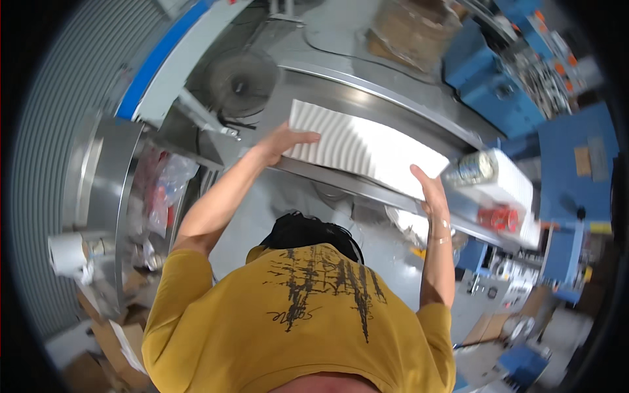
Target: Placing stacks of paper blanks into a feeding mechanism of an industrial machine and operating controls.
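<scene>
A long white stack, which looks like paper sheets, lies between my hands over the steel bench. Its left part shows wavy grey ridges, while its right part is smooth. At the left end my left hand grips it, thumb over the top and fingers hidden behind the edge. Around the near right corner my right hand holds it the same way, its fingers mostly out of sight. Just right of the stack stands a white layered block, with a clear jar-like container and a red object against it.
The steel bench runs diagonally across the middle. Behind its left end stands a round floor fan. Blue machinery is at the far right, and a bagged carton is beyond the bench. A steel cabinet stands left.
</scene>
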A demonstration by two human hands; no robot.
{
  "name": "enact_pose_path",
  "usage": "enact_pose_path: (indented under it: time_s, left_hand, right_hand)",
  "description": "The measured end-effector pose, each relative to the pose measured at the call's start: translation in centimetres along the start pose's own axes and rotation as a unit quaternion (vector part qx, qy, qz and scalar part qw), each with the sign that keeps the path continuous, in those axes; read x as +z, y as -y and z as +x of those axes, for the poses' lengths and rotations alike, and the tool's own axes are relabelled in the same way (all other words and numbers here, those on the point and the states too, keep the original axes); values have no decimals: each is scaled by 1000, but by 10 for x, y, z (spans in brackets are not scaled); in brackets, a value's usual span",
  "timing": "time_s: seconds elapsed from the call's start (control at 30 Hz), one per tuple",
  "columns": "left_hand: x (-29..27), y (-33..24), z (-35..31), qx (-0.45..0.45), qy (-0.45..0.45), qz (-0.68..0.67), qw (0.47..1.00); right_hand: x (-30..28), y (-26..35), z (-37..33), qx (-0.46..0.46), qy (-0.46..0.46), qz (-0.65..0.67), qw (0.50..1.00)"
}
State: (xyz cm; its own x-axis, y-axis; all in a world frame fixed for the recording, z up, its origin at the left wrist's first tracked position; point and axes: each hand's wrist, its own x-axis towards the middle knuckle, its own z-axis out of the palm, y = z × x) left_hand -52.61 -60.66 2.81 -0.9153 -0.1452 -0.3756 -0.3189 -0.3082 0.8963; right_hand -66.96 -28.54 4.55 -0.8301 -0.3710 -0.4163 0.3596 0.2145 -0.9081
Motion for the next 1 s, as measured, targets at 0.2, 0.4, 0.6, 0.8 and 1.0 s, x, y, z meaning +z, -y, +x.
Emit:
enact_pose_path:
  time_s: [0.2, 0.4, 0.6, 0.8, 1.0]
  left_hand:
    - [-21, -14, -17, 123, -102, 80, 984]
    - [-114, -37, -127, 254, -185, -61, 947]
    - [-244, -18, -270, 246, -359, -119, 893]
    - [-368, 41, -418, 136, -496, -208, 832]
    - [-430, 74, -498, 37, -535, -261, 803]
  right_hand:
    - [13, 28, -4, -141, -34, -25, 989]
    - [158, 105, 9, -237, 129, -41, 962]
    - [384, 110, 13, -209, 333, -108, 913]
    - [627, 81, -23, -110, 565, -136, 806]
    - [836, 26, -16, -189, 719, -165, 648]
